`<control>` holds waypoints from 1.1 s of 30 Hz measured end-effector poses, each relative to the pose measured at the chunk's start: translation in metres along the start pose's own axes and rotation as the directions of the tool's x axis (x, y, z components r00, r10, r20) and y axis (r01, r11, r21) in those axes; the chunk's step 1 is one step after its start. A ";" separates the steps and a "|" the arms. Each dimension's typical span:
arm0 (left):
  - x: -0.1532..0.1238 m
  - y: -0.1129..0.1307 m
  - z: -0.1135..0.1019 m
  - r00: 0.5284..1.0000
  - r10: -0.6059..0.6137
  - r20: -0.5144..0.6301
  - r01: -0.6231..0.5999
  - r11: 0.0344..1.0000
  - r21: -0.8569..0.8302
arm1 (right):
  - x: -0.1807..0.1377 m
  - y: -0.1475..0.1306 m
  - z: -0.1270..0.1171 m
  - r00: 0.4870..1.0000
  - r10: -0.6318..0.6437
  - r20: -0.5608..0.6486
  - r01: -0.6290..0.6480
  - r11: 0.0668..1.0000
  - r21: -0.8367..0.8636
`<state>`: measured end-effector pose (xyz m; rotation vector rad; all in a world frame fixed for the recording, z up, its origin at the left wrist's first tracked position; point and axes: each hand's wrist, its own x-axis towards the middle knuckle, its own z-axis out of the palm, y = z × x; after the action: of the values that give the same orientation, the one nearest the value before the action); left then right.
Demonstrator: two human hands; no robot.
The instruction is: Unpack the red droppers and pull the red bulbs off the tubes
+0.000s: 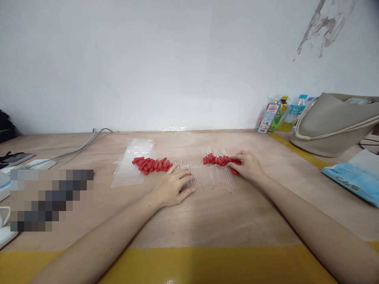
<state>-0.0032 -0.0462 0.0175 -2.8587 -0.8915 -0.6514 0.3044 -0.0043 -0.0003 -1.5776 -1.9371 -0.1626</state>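
My left hand (175, 186) lies over the left end of a row of clear thin tubes (211, 177), its fingers apart and touching them. Beside it is a loose pile of red rubber bulbs (152, 165), partly on clear plastic bags (127, 169). Behind the tubes, several droppers (217, 159) lie side by side, red bulbs toward me and clear tubes pointing away. At their right end my right hand (247, 165) is closed, thumb and fingers pinching a red bulb (235, 171). Whether a tube is in that bulb is hidden.
On the right stand drink bottles (293, 114), a carton (269, 118) and a grey-beige bag (334, 126), with a blue packet (352, 179) nearer. A grey cable (85, 144) and a phone-like device (17, 159) lie on the left. Yellow tape (189, 264) runs along the front edge.
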 end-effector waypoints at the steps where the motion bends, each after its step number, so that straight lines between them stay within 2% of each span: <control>1: 0.000 0.000 0.000 1.000 0.001 -0.013 -0.001 1.000 0.001 | 0.000 0.000 0.001 1.000 0.005 -0.006 -0.005 1.000 -0.008; 8: -0.001 0.001 0.002 0.996 0.024 -0.087 -0.021 0.999 0.035 | 0.000 -0.002 0.007 0.988 0.061 -0.139 -0.058 0.998 0.028; 12: -0.001 0.000 0.005 0.992 0.022 -0.123 -0.013 0.997 0.072 | 0.002 -0.001 0.008 0.957 0.111 -0.270 -0.081 0.989 0.121; 16: 0.001 0.000 0.008 0.978 0.018 -0.206 0.011 0.990 0.138 | 0.000 -0.011 0.004 0.913 0.118 -0.391 -0.016 0.967 0.254; 18: 0.003 0.000 0.009 0.964 0.004 -0.265 0.046 0.982 0.182 | -0.003 -0.022 0.002 0.912 0.069 -0.405 0.062 0.951 0.302; 21: 0.008 -0.001 0.012 0.932 -0.014 -0.362 0.114 0.960 0.255 | -0.012 -0.045 0.001 0.929 -0.096 -0.359 0.224 0.915 0.335; 25: 0.013 -0.002 0.013 0.926 0.015 -0.377 0.123 0.932 0.341 | -0.023 -0.072 0.003 0.888 -0.329 -0.322 0.434 0.831 0.348; 29: 0.012 -0.003 0.012 0.930 0.076 -0.358 0.060 0.933 0.354 | -0.028 -0.084 0.005 0.860 -0.390 -0.328 0.495 0.792 0.357; 33: 0.012 -0.002 0.011 0.938 0.124 -0.323 -0.005 0.937 0.348 | -0.031 -0.088 0.002 0.872 -0.413 -0.261 0.478 0.832 0.281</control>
<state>0.0083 -0.0366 0.0126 -2.3600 -0.7624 -0.8542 0.2256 -0.0535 0.0063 -0.8340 -2.0225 -0.1563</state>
